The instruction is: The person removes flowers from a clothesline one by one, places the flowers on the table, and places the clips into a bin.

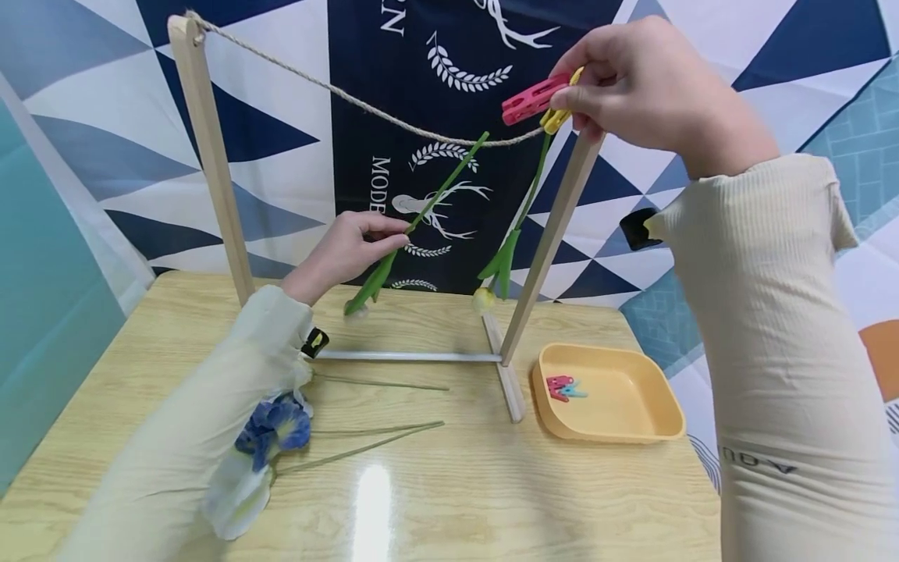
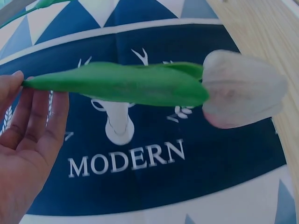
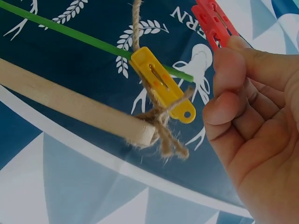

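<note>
My left hand point(image 1: 347, 250) pinches the green stem of a tulip, its bloom pointing down; the pale pinkish-white bloom point(image 2: 245, 88) shows in the left wrist view. Between the thumb and fingers of my right hand point(image 1: 646, 94) is a red clothespin point(image 3: 217, 23), near the right end of a sagging twine line point(image 1: 365, 106). A yellow clothespin point(image 3: 161, 84) clamps a second stem to the twine beside the knot at the post's top. That second tulip point(image 1: 502, 261) hangs upside down with a pale yellow bloom. The held stem's tip overlaps the twine in the head view.
The twine is strung between two wooden posts point(image 1: 211, 156) of a stand on the table. A yellow-orange basin point(image 1: 625, 398) at the right holds several red and blue clothespins point(image 1: 560, 387). Blue and white flowers point(image 1: 277, 428) lie under my left forearm, stems pointing right.
</note>
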The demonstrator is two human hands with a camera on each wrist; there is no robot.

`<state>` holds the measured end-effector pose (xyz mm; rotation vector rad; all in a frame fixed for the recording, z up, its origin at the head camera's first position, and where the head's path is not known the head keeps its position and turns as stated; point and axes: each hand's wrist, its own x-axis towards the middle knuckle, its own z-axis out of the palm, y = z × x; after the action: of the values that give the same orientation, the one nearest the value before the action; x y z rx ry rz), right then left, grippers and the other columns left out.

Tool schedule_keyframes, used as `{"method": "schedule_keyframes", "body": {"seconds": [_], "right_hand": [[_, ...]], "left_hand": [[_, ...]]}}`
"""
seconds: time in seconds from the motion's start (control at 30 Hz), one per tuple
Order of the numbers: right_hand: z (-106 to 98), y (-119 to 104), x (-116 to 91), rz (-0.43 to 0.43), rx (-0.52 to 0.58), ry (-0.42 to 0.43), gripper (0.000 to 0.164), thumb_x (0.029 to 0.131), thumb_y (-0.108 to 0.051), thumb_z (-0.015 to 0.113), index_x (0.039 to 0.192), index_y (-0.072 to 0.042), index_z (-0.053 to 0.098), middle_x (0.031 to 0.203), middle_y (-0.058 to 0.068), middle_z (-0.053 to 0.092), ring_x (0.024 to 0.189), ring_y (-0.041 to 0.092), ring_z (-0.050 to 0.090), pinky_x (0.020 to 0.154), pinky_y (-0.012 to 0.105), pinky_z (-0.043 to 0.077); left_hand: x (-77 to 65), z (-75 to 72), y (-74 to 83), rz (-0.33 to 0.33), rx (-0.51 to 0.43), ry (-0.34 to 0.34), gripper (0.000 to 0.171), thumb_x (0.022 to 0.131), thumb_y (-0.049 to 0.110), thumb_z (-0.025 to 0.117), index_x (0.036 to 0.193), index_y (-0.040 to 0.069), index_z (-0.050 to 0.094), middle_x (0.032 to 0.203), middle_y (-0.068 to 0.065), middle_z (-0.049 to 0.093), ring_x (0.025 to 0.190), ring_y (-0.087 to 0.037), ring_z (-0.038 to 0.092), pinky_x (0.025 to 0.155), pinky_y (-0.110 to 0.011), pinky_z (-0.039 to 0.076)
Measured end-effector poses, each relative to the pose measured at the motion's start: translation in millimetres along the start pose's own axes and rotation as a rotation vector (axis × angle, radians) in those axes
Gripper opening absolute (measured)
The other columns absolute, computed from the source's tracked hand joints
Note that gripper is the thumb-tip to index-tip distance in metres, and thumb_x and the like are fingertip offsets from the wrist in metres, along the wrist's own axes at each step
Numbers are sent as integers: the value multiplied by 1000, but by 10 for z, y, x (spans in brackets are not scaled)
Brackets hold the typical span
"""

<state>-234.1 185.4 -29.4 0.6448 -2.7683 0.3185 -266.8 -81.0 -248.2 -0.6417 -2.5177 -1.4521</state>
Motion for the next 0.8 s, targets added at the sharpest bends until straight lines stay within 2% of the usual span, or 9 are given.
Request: {"method": "schedule_keyframes", "body": {"seconds": [0.17,0.27,0.4,0.53,0.6,0.8], "right_hand": [[8,80,-126,9,63,14,37,93,-29,55,124,-11,58,77,1,58,61,7,55,59,6,43],[21,166,-268,20,121,20,38,92,-29,57,125,-10,58,77,1,59,61,8,55,56,8,43],[64,313,-447,37,145,5,38,92,-28,58,125,-10,58,70,-3,61,57,7,56,48,13,40],[178,507,-643,68,163,-53,34,93,-27,57,124,-11,57,68,-3,62,56,8,55,45,20,37],[268,630,-756,106,209,-100,32,93,-27,57,122,-13,57,69,0,63,58,11,56,49,20,41],[708,1041,-1102,216,268,-203,29,93,-28,57,120,-16,57,71,4,64,62,17,58,58,21,49]], "left_hand": [[-67,-93,-62,-36,48,-52,25,87,16,67,110,9,71,101,-10,69,73,-11,55,62,-17,46],[-95,-122,-95,-27,75,-109,24,86,15,67,109,8,71,97,-11,69,69,-13,54,58,-19,45],[-125,-143,-148,-19,112,-192,24,87,13,66,110,6,70,103,-12,69,71,-13,55,60,-21,45],[-171,-130,-198,-29,149,-307,23,88,12,64,110,6,70,105,-12,69,74,-13,57,64,-22,47],[-196,-98,-240,-20,173,-378,22,88,11,64,109,5,70,101,-11,70,73,-13,56,65,-23,47],[-304,108,-433,31,199,-595,22,88,8,61,107,2,70,100,-11,71,75,-10,58,65,-23,48]]}}
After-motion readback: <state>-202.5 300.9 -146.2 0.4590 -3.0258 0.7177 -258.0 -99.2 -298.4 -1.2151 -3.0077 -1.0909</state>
